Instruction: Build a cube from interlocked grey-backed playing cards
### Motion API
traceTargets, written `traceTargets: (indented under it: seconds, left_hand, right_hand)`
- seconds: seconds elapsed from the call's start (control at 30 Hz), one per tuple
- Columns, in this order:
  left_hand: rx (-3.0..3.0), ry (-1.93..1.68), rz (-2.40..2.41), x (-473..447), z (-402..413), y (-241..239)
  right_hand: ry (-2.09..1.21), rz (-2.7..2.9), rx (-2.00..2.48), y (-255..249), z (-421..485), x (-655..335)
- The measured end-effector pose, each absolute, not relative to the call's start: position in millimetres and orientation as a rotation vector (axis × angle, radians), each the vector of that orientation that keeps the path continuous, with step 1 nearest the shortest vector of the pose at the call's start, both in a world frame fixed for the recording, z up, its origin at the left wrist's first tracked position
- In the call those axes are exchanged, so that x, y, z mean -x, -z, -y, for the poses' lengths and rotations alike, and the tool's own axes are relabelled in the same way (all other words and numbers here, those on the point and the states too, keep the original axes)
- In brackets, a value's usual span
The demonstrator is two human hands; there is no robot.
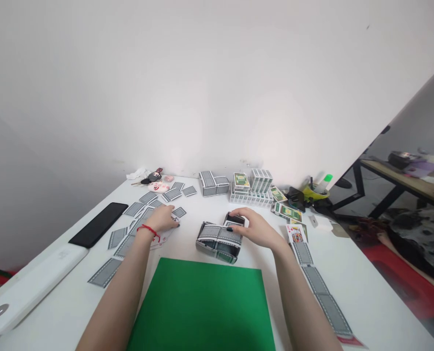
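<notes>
My left hand (162, 218), a red string bracelet at its wrist, reaches down among loose playing cards (136, 209) left of the middle. Its fingers are bent together on a card whose face is mostly hidden. Under and beside that hand, a few cards (161, 241) lie face up with red marks. In the centre stands a box-like structure folded from playing cards (217, 234), grey patterned backs outward, its near side partly open. My right hand (253, 228), with dark nails, grips its right end between thumb and fingers, by a dark upright piece.
A green mat (206, 307) lies at the front. Behind stand a folded card block (213, 184) and stacked card boxes (251, 196). A phone (99, 224) and a white device (37, 287) line the left edge; a card row (316, 279) runs along the right.
</notes>
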State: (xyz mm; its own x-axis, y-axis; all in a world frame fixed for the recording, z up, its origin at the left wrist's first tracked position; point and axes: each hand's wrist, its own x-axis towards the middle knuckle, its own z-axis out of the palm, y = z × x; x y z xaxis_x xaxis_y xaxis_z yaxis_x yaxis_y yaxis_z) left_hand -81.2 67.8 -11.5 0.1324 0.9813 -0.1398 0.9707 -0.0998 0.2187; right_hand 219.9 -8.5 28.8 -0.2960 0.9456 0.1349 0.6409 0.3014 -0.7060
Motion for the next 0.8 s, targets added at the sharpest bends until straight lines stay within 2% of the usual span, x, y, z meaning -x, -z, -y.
traceTargets:
  seconds: [0.2,0.27,0.3,0.4,0.47,0.6,0.7,0.8]
  left_hand:
    - [-2.242,-0.127,-2.029,80,-56,-26]
    - [-2.242,-0.282,-2.116,72,-49,-39]
    - [-2.208,-0.467,-2.13,66,-44,-45]
    - [-1.881,-0.926,-1.738,39,-27,-57]
    - [-1.646,-1.02,-1.381,22,-16,-61]
    - [-1.514,-0.81,-1.047,4,-2,-63]
    - [-1.615,-0.565,-1.038,2,0,-63]
    - [-1.671,-0.502,-1.07,-1,2,-62]
  right_hand:
    - [-0.697,1.893,1.411,-28,6,-220]
    - [-0.705,1.775,1.385,-27,4,-218]
    - [-0.735,1.709,1.358,-27,4,-217]
    - [-0.941,1.526,1.21,-28,4,-210]
    - [-1.124,1.437,1.112,-30,5,-206]
    - [-1.28,1.363,1.094,-36,9,-201]
    - [-1.248,1.418,1.133,-38,12,-198]
    - [-1.202,1.479,1.163,-39,14,-195]
